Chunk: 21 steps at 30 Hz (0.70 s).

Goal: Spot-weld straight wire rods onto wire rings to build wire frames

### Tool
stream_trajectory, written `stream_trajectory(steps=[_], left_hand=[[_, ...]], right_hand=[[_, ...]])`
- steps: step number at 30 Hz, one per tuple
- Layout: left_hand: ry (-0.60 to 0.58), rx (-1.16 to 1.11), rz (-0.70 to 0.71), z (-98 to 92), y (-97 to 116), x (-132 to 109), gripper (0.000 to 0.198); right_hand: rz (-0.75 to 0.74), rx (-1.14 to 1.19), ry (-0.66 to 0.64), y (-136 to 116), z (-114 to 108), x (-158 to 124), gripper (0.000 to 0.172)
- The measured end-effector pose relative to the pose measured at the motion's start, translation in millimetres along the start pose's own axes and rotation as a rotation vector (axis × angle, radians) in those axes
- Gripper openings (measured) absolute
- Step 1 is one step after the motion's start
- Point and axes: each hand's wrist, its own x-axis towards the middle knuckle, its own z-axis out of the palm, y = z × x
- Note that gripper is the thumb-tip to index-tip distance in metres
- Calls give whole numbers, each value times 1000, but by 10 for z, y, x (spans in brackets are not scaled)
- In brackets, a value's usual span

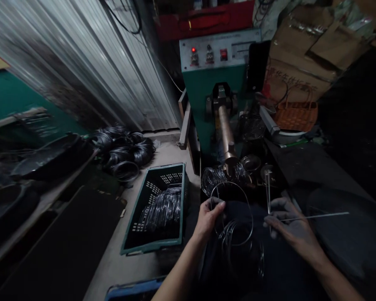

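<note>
**A:** What are we seeing in the left hand (209,215)?

**B:** We are seeing the fingers closing around a loop of thin wire (232,213), so this hand is holding it firmly.

**A:** And the right hand (290,225)?

**B:** It is standing half open, with the fingers spreading. A straight wire (316,216) is crossing them, but we cannot tell if the hand is really gripping it.

**A:** Where is the wire loop hanging?

**B:** It is hanging between the hands, above a loose wire coil (241,251) and just below the metal pipe (226,129) of a green machine (203,96).

**A:** What are we finding on the left side?

**B:** We are finding a green plastic crate (150,247) beside the hands, and many wire loops (164,209) are lying inside it. Further away, black wire coils (125,150) are lying on the floor (113,271) near a metal wall (81,54).
</note>
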Motion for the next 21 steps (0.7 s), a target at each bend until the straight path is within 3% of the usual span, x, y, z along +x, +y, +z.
stream_trajectory(steps=[5,9,12,15,17,21], left_hand=[[70,14,-50,-80,-54,-69,34],[89,30,-65,-116,-62,-82,35],[68,18,-69,-100,-47,-99,35],[38,2,-75,-60,-24,-114,35],[17,-19,-80,-35,-15,-121,35],[-12,-35,-91,-20,-15,-122,33]], right_hand=[[115,152,-137,19,81,-163,28],[104,169,-180,-21,92,-239,24],[-116,-51,-314,14,79,-209,22],[-477,-415,-523,109,96,-124,47],[-650,-634,-557,174,131,-60,56],[-796,-853,-519,221,198,43,46]])
